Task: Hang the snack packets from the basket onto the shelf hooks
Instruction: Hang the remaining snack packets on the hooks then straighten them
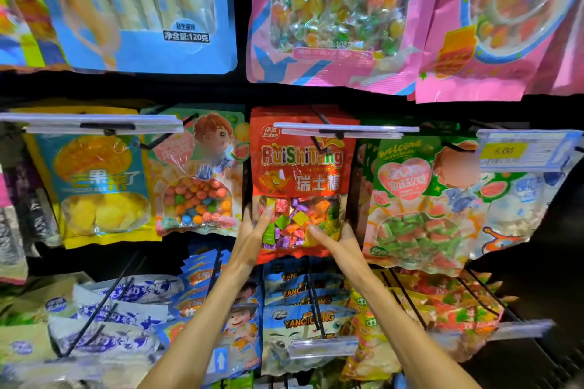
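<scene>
Two hands are showing: left hand (252, 238), right hand (336, 241). At least four packet fronts are hanging in the middle row: mango packet (94, 186), ball-candy packet (196, 186), red packet (300, 180), watermelon packet (420, 205). Above, one blue packet (139, 50) and two pink packets (319, 76) are hanging. Five label holders (344, 130) are showing.

Left hand (252, 235) and right hand (337, 241) hold the hanging red packet (300, 174).
</scene>
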Action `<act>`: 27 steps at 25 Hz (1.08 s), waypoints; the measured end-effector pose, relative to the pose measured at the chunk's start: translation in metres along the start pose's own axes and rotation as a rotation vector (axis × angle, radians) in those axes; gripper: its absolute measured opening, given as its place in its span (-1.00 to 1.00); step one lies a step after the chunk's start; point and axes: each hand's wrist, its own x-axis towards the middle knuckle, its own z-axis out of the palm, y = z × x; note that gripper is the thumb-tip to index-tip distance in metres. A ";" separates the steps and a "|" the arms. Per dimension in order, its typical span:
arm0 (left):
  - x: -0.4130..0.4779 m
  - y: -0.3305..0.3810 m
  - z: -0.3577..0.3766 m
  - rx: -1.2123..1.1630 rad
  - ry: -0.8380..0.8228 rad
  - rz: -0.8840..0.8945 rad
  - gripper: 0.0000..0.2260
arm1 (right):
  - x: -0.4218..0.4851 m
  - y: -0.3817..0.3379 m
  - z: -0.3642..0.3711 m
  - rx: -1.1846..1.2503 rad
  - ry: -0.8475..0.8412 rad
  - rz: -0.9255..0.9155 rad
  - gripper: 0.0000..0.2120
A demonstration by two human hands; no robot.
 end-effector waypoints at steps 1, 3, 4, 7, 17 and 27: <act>0.001 0.001 -0.001 -0.033 -0.013 -0.014 -0.23 | -0.003 -0.005 0.001 0.013 -0.013 -0.004 0.27; 0.002 0.000 -0.001 -0.072 -0.018 0.010 -0.36 | -0.006 -0.015 0.002 0.038 -0.016 -0.015 0.10; 0.003 0.001 -0.001 -0.063 -0.020 0.030 -0.39 | -0.005 -0.016 0.002 0.036 -0.018 -0.029 -0.04; 0.004 0.001 -0.001 -0.038 -0.019 0.051 -0.42 | -0.014 -0.026 0.007 -0.014 -0.015 -0.020 -0.16; 0.002 0.006 -0.002 -0.023 0.015 -0.040 -0.24 | -0.003 -0.024 0.006 -0.112 -0.032 0.054 0.14; -0.007 0.012 -0.006 0.032 0.045 -0.144 -0.20 | -0.016 -0.031 0.004 -0.147 -0.056 0.113 0.12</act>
